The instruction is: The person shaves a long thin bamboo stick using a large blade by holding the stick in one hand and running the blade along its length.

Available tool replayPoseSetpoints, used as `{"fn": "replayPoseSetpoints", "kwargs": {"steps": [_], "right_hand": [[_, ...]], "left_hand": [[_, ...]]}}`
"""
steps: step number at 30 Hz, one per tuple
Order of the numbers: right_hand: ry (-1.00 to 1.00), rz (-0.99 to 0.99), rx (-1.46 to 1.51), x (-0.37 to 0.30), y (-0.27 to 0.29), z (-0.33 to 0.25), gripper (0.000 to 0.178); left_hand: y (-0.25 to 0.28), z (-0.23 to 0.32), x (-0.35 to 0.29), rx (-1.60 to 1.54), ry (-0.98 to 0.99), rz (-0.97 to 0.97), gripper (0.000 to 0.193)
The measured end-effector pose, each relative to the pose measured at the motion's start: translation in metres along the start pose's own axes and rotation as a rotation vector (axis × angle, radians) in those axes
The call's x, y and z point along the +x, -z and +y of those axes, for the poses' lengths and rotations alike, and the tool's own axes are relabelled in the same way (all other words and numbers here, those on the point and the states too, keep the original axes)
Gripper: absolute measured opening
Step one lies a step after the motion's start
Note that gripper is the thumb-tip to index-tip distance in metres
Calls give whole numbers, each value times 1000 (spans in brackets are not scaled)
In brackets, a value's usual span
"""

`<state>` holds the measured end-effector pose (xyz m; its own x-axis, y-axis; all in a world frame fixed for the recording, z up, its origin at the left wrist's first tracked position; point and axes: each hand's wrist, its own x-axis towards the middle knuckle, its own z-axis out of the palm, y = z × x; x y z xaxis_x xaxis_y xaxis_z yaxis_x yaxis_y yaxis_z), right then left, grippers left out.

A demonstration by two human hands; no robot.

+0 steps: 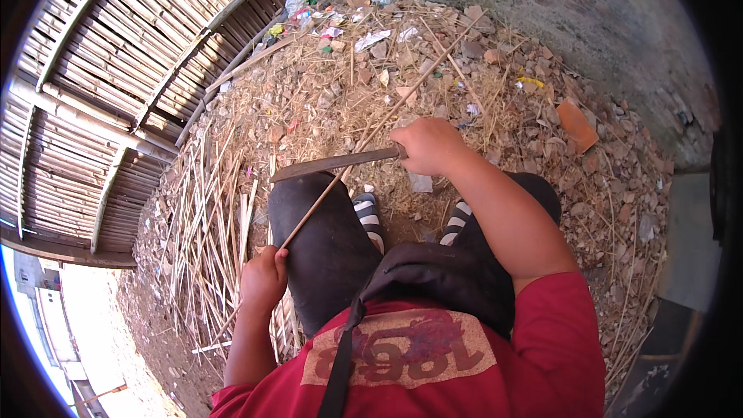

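The rubble-strewn ground runs up to a brick wall, a slatted bamboo panel at my left, pale strips heaped beside my left leg; my left hand grips a thin stick slanting over that leg, my right hand the handle of the blade crossing it

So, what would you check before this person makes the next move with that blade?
1. Right hand closed around the blade's near end: ok.
2. Left hand holding the stick: ok.
3. Left hand apart from the blade: ok, it grips lower down the stick.
4. Blade clear of the left knee: cannot tell; they overlap in this view.
5. Sharp edge turned away from the body: cannot tell.
6. Loose strips apart from the blade: ok, they lie to the person's left.
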<state>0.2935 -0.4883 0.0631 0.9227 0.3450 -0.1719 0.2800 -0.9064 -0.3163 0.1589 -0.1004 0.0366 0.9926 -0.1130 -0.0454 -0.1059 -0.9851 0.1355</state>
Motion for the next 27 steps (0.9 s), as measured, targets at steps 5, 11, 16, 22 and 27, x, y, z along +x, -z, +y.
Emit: {"fn": "replayPoseSetpoints", "kwargs": {"steps": [5,11,16,22,27], "right_hand": [[-326,180,331,31,-39,101,47],[-279,231,313,26,-37,68,39],[-60,9,38,-7,0,10,30],[-447,249,495,31,-54,116,44],[-388,328,450,23,-37,84,40]], "left_hand": [[4,-5,8,-49,35,-13,40],[4,4,1,-136,75,-32,40],[5,6,-6,-97,21,-29,39],[7,1,-8,-46,12,-51,38],[-1,0,-9,-124,-24,-11,37]]}}
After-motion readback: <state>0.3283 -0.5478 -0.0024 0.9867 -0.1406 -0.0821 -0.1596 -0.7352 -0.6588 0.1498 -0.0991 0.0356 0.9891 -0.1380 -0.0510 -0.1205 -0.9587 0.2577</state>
